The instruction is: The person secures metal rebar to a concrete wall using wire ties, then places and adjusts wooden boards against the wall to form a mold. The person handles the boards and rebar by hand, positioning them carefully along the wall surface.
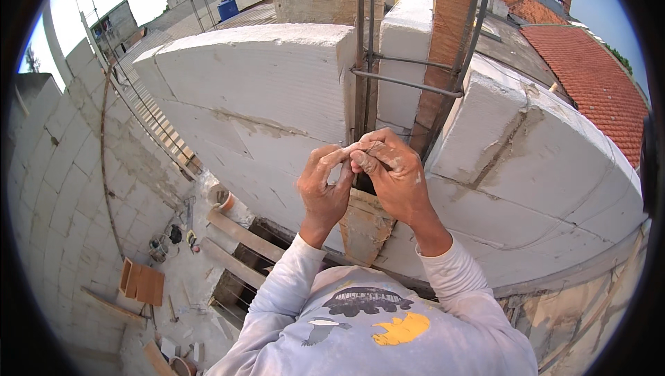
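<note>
Fingertips (357,158) of left hand (324,189) and right hand (400,183) pressed together, anything pinched impossible to tell, steel bars (406,82) beyond, white block wall (260,85) alongside

Wall blocks (256,64) are matt, rough masonry; the rebar (409,83) is dull metal; the upright board (449,29) is rough wood.

Dark, thin steel reinforcing bars (360,36) are rising between unfinished white rectangular-block walls (256,64), marking this as an open-air building site.
</note>
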The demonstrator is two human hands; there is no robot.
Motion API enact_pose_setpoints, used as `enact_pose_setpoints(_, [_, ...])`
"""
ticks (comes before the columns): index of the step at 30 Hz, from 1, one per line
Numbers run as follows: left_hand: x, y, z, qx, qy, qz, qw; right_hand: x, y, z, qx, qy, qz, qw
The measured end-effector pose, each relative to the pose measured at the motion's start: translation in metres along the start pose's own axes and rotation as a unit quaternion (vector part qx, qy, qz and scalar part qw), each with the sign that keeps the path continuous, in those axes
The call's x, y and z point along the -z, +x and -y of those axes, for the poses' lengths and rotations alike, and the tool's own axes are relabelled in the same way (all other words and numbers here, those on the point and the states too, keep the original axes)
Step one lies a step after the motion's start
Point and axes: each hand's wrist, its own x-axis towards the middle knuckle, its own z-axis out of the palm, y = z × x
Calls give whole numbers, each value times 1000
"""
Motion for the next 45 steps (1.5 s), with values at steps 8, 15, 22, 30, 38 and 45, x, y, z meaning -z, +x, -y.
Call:
enact_pose_setpoints(8, [-17,32,16,-65,15,21,998,-12,35,-8,-20,142,-245,959])
enact_pose_setpoints(15, [-8,53,13,-147,106,17,983,-13,65,-19,-52,62,-263,961])
enact_pose_setpoints(22, [-11,51,26,-163,77,15,983,-9,78,-28,-44,58,-154,985])
enact_pose_setpoints(30, [-21,51,35,-124,19,-19,992,-11,73,-9,-71,67,-85,992])
enact_pose_setpoints(38, [-14,51,31,-47,-36,22,998,-9,82,-11,-108,40,-57,992])
enact_pose_setpoints(45, [12,79,23,-23,-97,100,990,-13,77,-10,-86,53,-88,991])
